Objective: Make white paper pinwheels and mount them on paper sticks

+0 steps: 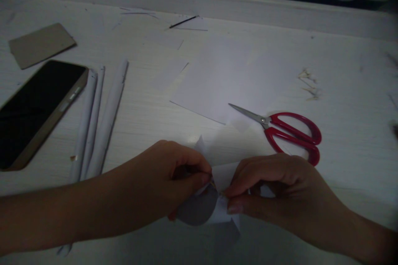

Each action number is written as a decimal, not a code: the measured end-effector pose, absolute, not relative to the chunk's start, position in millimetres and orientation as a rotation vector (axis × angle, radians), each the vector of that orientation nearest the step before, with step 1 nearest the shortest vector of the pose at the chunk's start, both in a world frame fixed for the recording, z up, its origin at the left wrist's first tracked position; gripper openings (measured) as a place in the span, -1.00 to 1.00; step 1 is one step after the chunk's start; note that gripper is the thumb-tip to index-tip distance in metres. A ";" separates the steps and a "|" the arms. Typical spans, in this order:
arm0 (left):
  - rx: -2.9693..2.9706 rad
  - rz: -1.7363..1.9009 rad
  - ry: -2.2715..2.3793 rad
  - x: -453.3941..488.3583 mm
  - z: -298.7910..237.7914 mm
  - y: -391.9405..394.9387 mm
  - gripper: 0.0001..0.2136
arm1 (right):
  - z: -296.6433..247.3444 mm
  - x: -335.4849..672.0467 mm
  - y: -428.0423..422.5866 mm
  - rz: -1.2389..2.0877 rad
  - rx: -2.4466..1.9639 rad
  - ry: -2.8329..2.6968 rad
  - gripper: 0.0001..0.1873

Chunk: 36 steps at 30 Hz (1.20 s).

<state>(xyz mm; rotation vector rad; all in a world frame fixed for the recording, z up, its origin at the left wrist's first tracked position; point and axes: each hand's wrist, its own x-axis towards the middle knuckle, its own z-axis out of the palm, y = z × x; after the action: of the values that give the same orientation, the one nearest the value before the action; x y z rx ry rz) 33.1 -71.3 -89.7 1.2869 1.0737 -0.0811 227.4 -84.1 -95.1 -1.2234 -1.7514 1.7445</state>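
Low in the middle of the head view, a curled piece of white paper (225, 174) with a grey rounded end (199, 209) lies between my hands. My left hand (183, 169) is closed, thumb and forefinger pinched at the paper's upper edge. From those fingertips a thin yellowish strand (213, 184) runs toward my right hand (273, 190). The right thumb and fingers are pinched too, against the paper, at the other end of the strand; exactly what sits between them is too small to make out. Red-handled scissors (264, 121) rest just beyond the right hand, blades pointing away to the left.
At left lie a phone (40, 112), several rolled white paper tubes (108, 120) and a beige card (43, 45). Flat white paper (224, 74) spreads beyond the hands. A thin dark stick (183, 22) lies farther back, small yellowish scraps (307, 85) at right. A raised ledge (186, 2) borders the table.
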 end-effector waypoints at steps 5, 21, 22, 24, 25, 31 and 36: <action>1.247 -0.068 1.088 34.5 -89.0 -71.1 -0.80 | -95.9 226.3 -85.2 1.694 -1.257 -1.759 -0.95; 1.505 0.120 1.039 33.0 -92.8 -76.6 -0.79 | -96.1 219.5 -89.4 1.636 -1.265 -1.672 -0.95; 1.519 0.131 1.035 33.2 -93.2 -76.4 -0.79 | -96.0 219.6 -89.3 1.643 -1.255 -1.658 -0.95; 1.530 0.133 1.022 33.2 -93.9 -76.1 -0.79 | -96.3 219.5 -89.0 1.654 -1.239 -1.635 -0.93; 1.534 0.129 1.016 33.1 -94.2 -76.2 -0.79 | -96.6 219.3 -88.8 1.660 -1.230 -1.632 -0.92; 1.491 0.108 1.035 33.3 -94.0 -75.6 -0.78 | -98.2 216.9 -87.9 1.685 -1.234 -1.613 -0.89; 1.249 -0.031 1.078 35.7 -85.9 -70.6 -0.82 | -96.2 219.1 -88.5 1.665 -1.271 -1.649 -0.93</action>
<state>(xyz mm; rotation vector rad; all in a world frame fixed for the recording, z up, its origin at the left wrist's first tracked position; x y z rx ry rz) 35.7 -70.6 -85.9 1.2494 1.0783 -0.0305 219.1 -88.5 -96.2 -1.2708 -1.6493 1.6647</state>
